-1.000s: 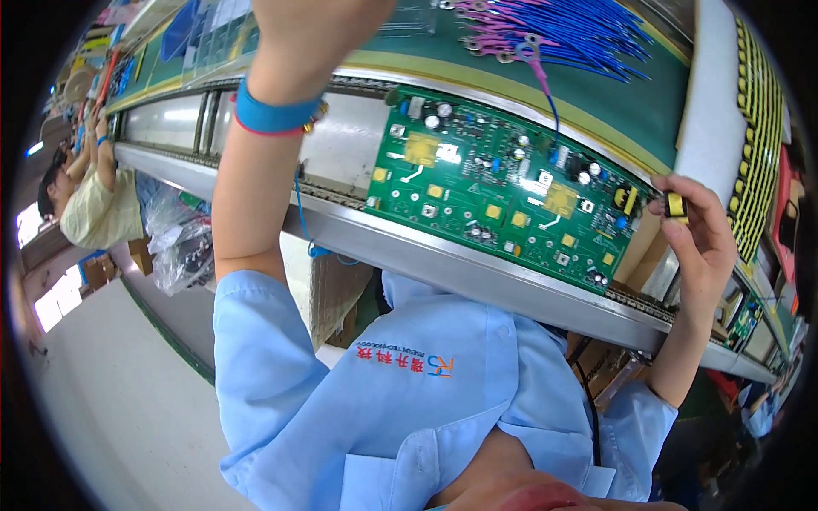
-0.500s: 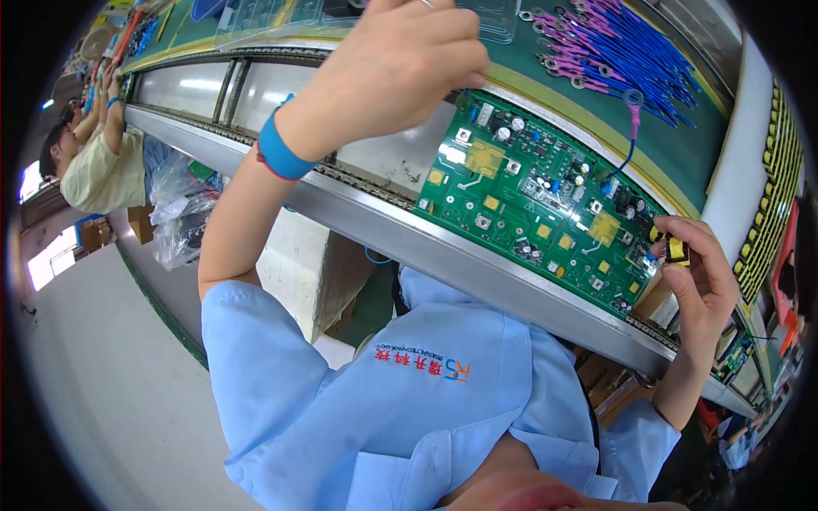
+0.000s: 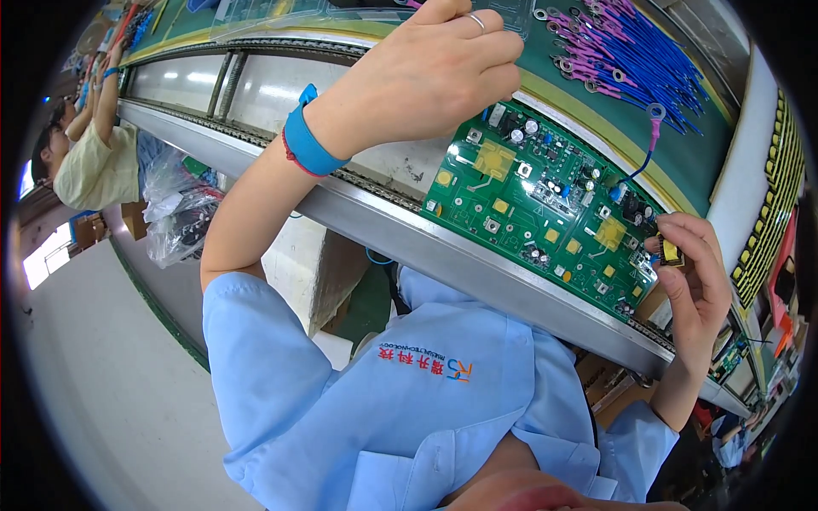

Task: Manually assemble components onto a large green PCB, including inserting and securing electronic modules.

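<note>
A green circuit board point(image 3: 520, 204) lies on the conveyor rails in front of me, populated with capacitors, metal terminals and yellow pads. My left hand point(image 3: 439, 72), with a blue wrist strap, is closed over the board's far left corner. A pink-sleeved wire end point(image 3: 411, 3) peeks out past its fingers; most of the wire is hidden. At the board's right end my right hand point(image 3: 697, 272) pinches a small transformer point(image 3: 671, 252) with yellow tape and a black base. A blue wire point(image 3: 641, 166) with a pink sleeve and ring terminal rises from the board's far right side.
A bundle of blue wires point(image 3: 656, 68) with ring terminals lies on the green bench beyond the board. Rows of yellow-black transformers point(image 3: 771, 196) stand at the right. Clear plastic trays point(image 3: 281, 17) sit at the back. Another person point(image 3: 98, 166) works at the far left by plastic bags point(image 3: 179, 209).
My left hand has moved a little to the right, and a pink wire end now shows beyond it. The transformer stays in my right hand, tilted slightly differently. The whole view has shifted slightly.
</note>
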Motion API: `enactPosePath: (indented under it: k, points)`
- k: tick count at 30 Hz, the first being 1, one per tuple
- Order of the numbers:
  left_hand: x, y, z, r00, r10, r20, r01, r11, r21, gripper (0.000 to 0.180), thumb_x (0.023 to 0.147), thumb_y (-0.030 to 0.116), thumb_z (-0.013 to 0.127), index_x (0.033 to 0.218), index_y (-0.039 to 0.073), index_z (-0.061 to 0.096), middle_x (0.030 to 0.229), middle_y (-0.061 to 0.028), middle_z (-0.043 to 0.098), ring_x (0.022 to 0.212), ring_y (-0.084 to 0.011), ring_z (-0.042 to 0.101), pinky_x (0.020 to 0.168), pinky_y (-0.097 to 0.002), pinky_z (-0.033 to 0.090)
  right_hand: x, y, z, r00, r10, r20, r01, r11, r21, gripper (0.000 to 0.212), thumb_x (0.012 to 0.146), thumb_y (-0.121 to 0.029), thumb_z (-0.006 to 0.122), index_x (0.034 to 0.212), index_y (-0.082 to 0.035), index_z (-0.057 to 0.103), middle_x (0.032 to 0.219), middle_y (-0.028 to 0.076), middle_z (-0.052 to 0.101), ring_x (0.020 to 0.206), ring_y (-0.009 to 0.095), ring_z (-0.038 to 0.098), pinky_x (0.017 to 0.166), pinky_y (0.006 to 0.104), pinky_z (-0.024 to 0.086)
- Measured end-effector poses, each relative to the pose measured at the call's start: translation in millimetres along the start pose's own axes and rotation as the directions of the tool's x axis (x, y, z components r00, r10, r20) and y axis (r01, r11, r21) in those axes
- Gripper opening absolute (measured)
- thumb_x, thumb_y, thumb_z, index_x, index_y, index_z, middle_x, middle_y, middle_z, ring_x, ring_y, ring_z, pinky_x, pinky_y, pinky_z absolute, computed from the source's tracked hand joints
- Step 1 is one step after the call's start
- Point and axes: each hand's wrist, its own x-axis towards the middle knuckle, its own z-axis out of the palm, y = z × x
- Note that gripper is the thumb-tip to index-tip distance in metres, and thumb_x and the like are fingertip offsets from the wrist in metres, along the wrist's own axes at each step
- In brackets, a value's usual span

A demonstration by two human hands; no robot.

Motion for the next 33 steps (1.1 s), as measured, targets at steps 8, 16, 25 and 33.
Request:
enactPosePath:
  k: [8, 16, 25, 33]
  points:
    - [0.0, 5.3, -2.0, 0.995, 0.097, 0.020, -0.094, 0.989, -0.112, 0.010, 0.079, 0.018, 0.057, 0.081, 0.009, 0.054, 0.081, -0.0050, 0.041, 0.080, -0.0206, 0.045, 0.075, -0.0328, 0.036, 22.9, -13.3, 16.4, 0.977, -0.131, 0.166, 0.152, 0.981, -0.119, 0.033, 0.075, 0.009, 0.069, 0.107, 0.001, 0.069, 0.110, 0.013, 0.059, 0.088, 0.021, 0.061, 0.078, 0.0299, 0.051]
    - [-3.5, -2.4, 4.6, 0.952, 0.240, -0.191, -0.215, 0.966, 0.143, 0.010, 0.076, 0.017, 0.057, 0.081, 0.008, 0.055, 0.081, -0.0049, 0.043, 0.079, -0.0203, 0.046, 0.072, -0.0325, 0.037, 52.0, -31.9, 46.4, 0.982, -0.117, 0.147, 0.139, 0.979, -0.151, 0.033, 0.078, 0.013, 0.063, 0.107, -0.001, 0.068, 0.112, 0.012, 0.059, 0.090, 0.021, 0.062, 0.076, 0.0291, 0.050]
    - [-8.5, -17.5, 17.0, 0.969, 0.182, -0.167, -0.170, 0.982, 0.081, 0.011, 0.075, 0.017, 0.059, 0.076, 0.007, 0.053, 0.079, -0.0058, 0.044, 0.077, -0.0213, 0.047, 0.069, -0.0330, 0.037, 69.1, -30.4, 58.9, 0.982, -0.152, 0.109, 0.183, 0.896, -0.404, 0.039, 0.077, 0.008, 0.067, 0.114, -0.002, 0.064, 0.105, 0.012, 0.061, 0.082, 0.023, 0.062, 0.071, 0.0305, 0.051]
    - [-6.9, -12.5, 16.7, 0.954, 0.271, -0.132, -0.228, 0.935, 0.273, 0.014, 0.077, 0.016, 0.064, 0.077, 0.006, 0.055, 0.081, -0.0061, 0.047, 0.080, -0.0227, 0.049, 0.071, -0.0334, 0.038, 69.2, -30.8, 64.2, 0.990, -0.117, 0.083, 0.142, 0.857, -0.496, 0.048, 0.073, 0.006, 0.071, 0.118, -0.006, 0.061, 0.094, 0.009, 0.063, 0.070, 0.021, 0.059, 0.061, 0.0309, 0.049]
